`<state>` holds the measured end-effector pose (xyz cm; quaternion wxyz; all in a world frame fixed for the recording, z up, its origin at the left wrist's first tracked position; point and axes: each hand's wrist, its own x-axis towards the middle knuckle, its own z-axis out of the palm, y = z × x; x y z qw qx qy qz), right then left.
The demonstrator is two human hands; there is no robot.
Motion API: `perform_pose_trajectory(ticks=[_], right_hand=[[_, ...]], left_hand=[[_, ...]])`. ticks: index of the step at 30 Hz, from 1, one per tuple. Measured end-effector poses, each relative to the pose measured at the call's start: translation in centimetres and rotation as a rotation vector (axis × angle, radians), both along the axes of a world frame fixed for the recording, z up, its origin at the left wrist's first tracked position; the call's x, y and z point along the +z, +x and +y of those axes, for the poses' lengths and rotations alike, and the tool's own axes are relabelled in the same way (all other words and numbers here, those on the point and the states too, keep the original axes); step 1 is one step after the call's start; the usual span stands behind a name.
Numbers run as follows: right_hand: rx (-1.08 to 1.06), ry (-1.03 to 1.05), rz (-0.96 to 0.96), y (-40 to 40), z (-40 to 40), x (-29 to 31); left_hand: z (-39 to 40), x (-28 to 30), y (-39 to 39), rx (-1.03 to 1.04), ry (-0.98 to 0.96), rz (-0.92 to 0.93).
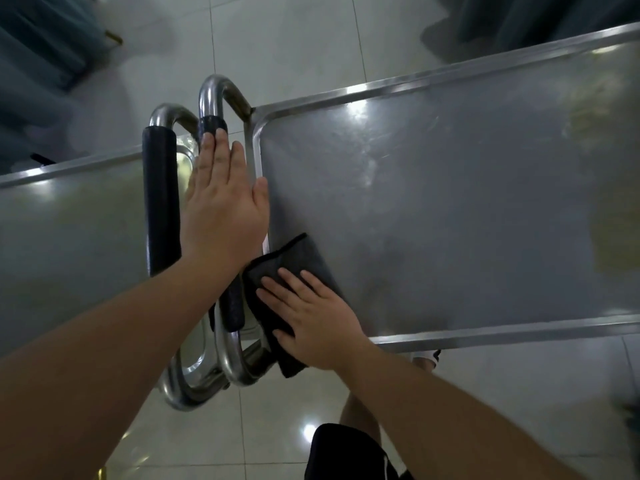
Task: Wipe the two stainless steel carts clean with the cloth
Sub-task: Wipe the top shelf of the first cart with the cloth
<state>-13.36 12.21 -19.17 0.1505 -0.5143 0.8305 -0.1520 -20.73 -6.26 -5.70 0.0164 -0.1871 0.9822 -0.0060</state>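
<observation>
Pressing flat on a dark cloth point(277, 299) is the right hand point(311, 320), its fingers straight and spread; the cloth is pinned against the near-left corner of the right cart point(450, 202), and part of it hangs over that corner toward the floor. One cloth is counted; two hands; two carts. The left hand point(225, 202) is laid open, fingers straight and together, nothing grasped; it lies along the right cart's handle point(212, 98), its fingertips reaching the black wrap on that tube, and its thumb is seen at the tray's left rim. The left cart point(69, 230) is seen at the left edge of the view, its own handle point(161, 199) sleeved in black foam; the two handles stand side by side, just beside each other, the carts set end to end. Two black sleeves are counted, one per handle; bare bent steel tube is seen at both ends of each. The right cart's top is noted as a shallow tray with a raised rim; smears and a yellowish patch are seen toward its far-right corner. A pale tiled floor point(294, 39) is seen beneath; blue-grey fabric point(38, 46) is noted at the upper left, dark fabric at the upper right. Black shorts point(346, 452) and a bare knee are seen at the bottom edge.
</observation>
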Motion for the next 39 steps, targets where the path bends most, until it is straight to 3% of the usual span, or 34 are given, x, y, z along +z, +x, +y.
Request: perform_pose_trajectory(ticks=[5,10,13,17,21,25,29,32,35,39], right_hand=[[-0.221,0.079,0.081,-8.9,11.0,0.2],[-0.672,0.244,0.075,-18.6,23.2,1.4],[-0.969,0.28,0.032,-20.3,23.9,1.1],[-1.133,0.229,0.031,-17.4,17.1,0.5],[-0.995,0.155,0.053,-12.0,6.7,0.8],[-0.636,0.065,-0.013,-6.2,-2.2,0.8],[-0.141,0.012,0.003,-3.8,-5.8,0.5],[0.082,0.012,0.047,-4.8,-5.3,0.0],[0.066,0.047,0.05,-7.9,-2.4,0.1],[-0.166,0.097,0.12,-15.8,5.8,0.5]], left_hand=[[-0.2,0.1,0.1,-0.003,0.027,-0.018],[-0.2,0.2,0.1,0.006,0.057,0.006],[-0.2,0.2,0.1,0.013,0.057,-0.005],[-0.3,0.2,0.0,0.01,0.06,-0.004],[-0.3,0.2,0.0,0.01,0.062,-0.014],[-0.3,0.2,-0.1,0.02,0.071,-0.009],[-0.2,0.2,-0.1,0.014,0.054,-0.008],[-0.1,0.3,0.0,0.012,0.055,-0.009],[0.1,0.5,0.0,0.013,0.074,-0.013],[0.1,0.7,0.0,0.008,0.088,-0.018]])
